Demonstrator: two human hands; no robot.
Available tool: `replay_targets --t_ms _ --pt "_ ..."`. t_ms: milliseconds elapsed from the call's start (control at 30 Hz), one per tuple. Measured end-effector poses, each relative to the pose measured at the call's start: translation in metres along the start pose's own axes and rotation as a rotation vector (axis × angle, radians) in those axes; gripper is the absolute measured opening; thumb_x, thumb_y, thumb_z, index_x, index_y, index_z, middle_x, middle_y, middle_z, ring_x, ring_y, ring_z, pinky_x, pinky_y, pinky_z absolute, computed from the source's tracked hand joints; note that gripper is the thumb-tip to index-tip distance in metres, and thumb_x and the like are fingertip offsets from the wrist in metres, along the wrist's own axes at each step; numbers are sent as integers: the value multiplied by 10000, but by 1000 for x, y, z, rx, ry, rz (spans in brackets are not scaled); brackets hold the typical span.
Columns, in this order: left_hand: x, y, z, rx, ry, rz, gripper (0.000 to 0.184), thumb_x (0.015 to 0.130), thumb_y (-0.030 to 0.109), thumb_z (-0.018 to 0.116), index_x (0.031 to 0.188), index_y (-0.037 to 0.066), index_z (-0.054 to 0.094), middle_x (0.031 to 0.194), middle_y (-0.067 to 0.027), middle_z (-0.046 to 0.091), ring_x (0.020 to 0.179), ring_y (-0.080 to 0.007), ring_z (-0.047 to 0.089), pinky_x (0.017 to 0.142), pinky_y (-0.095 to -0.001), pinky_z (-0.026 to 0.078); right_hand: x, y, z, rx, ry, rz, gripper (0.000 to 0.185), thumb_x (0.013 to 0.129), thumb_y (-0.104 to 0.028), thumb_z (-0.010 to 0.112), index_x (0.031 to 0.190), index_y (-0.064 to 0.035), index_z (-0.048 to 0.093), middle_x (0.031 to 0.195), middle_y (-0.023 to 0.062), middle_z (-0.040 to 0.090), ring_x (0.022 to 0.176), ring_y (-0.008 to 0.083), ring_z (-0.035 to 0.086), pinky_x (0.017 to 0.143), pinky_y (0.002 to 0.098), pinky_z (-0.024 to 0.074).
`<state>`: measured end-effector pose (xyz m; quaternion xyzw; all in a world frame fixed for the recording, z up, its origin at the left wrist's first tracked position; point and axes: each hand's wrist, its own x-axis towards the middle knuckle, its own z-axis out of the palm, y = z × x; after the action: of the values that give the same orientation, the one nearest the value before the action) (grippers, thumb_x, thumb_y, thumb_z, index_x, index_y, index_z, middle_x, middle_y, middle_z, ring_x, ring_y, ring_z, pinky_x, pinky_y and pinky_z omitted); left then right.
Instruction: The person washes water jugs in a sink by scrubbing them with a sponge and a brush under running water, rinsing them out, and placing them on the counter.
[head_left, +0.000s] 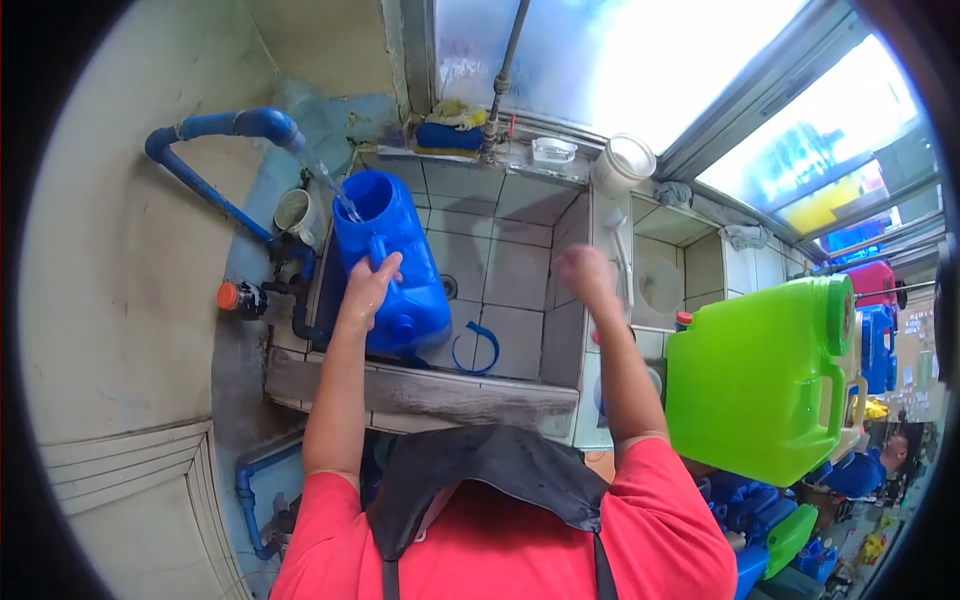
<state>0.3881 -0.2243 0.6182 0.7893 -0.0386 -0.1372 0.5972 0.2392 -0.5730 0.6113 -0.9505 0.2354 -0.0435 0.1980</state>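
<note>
The left hand (372,286) has its fingers closed around the handle of the blue container (405,290), which sits in the tiled sink (510,335) under water running from the blue pipe (235,124). The right hand (586,270) is blurred near the sink's right wall; I cannot tell its grip.

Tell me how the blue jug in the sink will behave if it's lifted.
The blue jug will probably feel heavier as water pours into its open mouth. Its smooth, shiny walls look like plastic, so it should stay fairly stiff, though perhaps slippery if wet. Tilting it could spill water, since no cap covers the mouth.
</note>
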Motion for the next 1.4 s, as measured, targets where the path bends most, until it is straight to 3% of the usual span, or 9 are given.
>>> replay_targets --t_ms 100,467,633,700,833,900,1000,1300,1400 --pt "-7 15 9 -157 -102 -81 190 970 247 592 1002 62 557 748 -45 592 669 -136 561 633 -292 464 9 -34 19 43 -128 -75 191 796 -243 681 821 -58 724 859 198 688 826 386 666 768 458 543" --pt "-10 16 7 -194 -79 -48 167 965 219 591 996 58 562 729 -30 565 654 -122 547 610 -288 470 151 -70 -38 -168 161 -140 148 813 -185 612 848 -106 732 864 163 694 859 358 671 760 473 532" --pt "-10 14 8 -235 -82 -50 178 949 185 625 1002 32 552 725 -36 577 615 -113 560 557 -281 482 173 -123 -16 -250 94 -587 94 795 -100 600 852 -70 668 923 159 668 842 367 665 741 455 541" --pt "-10 13 8 -227 -75 -57 181 947 184 628 1006 31 550 722 -36 577 614 -114 561 559 -281 484 182 -145 5 -188 270 -758 124 790 -45 574 901 -51 630 971 142 660 833 358 671 723 450 552" --pt "-11 13 8 -226 -66 -71 187 947 180 632 1014 28 545 715 -40 580 607 -118 566 560 -283 486 226 -182 38 -329 271 -694 150 836 -53 551 967 -32 622 996 139 656 852 337 687 708 442 570" --pt "-13 16 9 -217 -53 -74 188 947 179 632 1013 26 544 716 -43 584 606 -121 569 558 -285 485 247 -194 52 -345 175 -437 141 863 -84 551 947 -37 655 973 156 670 877 320 696 700 437 580" --pt "-13 17 8 -207 -21 -70 195 943 181 635 1013 23 544 730 -51 600 619 -128 589 558 -292 490 267 -197 46 -490 -43 -497 153 879 -115 555 926 -54 687 952 165 685 898 324 699 695 435 584" --pt "-11 10 10 -195 -63 -90 194 934 169 634 1042 35 546 752 -57 610 641 -132 599 582 -300 500 222 -231 -17 -325 332 -651 213 875 -179 557 909 -8 679 929 223 688 855 367 688 759 467 554" --pt "-9 5 12 -164 -52 -56 213 935 179 633 1061 36 540 754 -55 613 643 -136 603 593 -306 505 178 -248 -22 -40 -23 -467 296 846 -257 612 901 31 651 934 264 669 879 406 672 758 489 534"
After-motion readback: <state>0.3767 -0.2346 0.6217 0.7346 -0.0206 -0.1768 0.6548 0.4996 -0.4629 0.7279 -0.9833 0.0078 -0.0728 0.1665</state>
